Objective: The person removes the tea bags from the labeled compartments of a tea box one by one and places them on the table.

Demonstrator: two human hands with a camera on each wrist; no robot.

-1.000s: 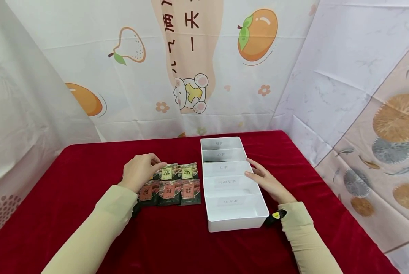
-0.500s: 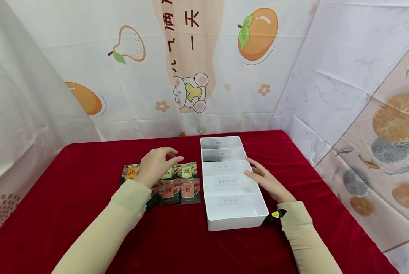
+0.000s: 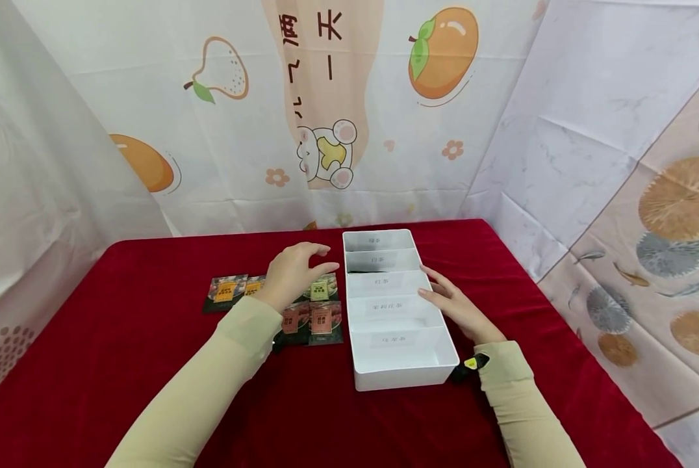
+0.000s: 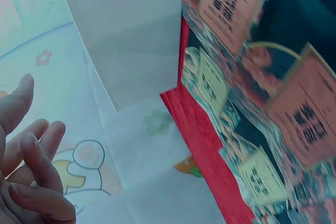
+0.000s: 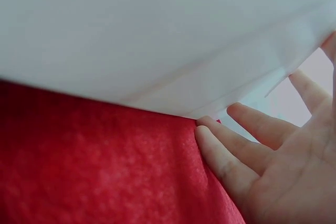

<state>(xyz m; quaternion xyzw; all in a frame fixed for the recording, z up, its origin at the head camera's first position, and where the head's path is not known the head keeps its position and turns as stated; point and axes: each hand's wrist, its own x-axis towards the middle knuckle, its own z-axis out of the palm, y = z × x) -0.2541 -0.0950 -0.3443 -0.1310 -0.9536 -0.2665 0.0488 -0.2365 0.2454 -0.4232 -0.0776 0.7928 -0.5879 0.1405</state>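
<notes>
From where I stand, the overall head view has the left hand (image 3: 295,272) above the row of flat packets, its thumb and index finger apart with nothing between them. It is just beside the left side of a long white box (image 3: 408,379) split into labelled compartments. The packets with red labels (image 3: 321,324) are in the near row; behind them are packets with green labels (image 3: 323,290) and, farther left, packets with orange labels (image 3: 224,292), a few partly covered by the hand. All of it sits on a tabletop (image 3: 115,338) draped in red. The right hand (image 3: 459,311) is at the box's right side, fingers extended and spread, gripping nothing that I can see.

Through the left wrist view, the left hand's fingers are loosely bent and bare of any packet. Red and green labels fill the right side, beside a pale panel that looks like the box's wall.

The right wrist view shows the right hand's fingers fanned out, some fingertips against the white outer side of the box, red cloth below.
</notes>
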